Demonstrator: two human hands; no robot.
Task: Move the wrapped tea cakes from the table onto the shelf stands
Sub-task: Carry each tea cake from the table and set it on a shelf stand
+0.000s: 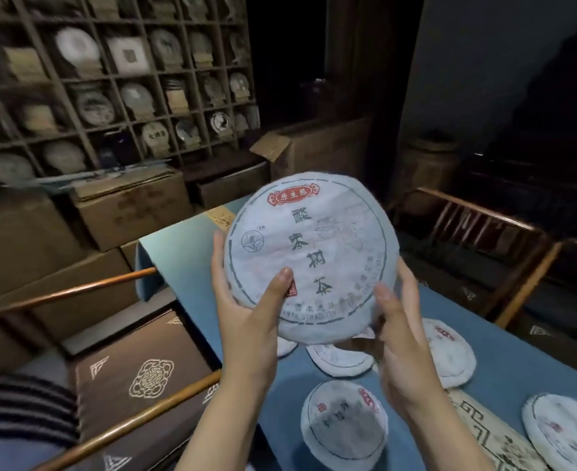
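— What have the hands got?
— Left hand (246, 321) and right hand (404, 338) clasp one wrapped tea cake (310, 256) by its lower edge, fingers (280, 283) curled on it, above the blue bench (504, 362).
— Any writing?
— A red label, dark Chinese characters. More cakes (344, 423) lie below; the shelf (117, 83) holds others.

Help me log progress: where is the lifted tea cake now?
Centre of the head view: the lifted tea cake is held between left hand and right hand, above the table.
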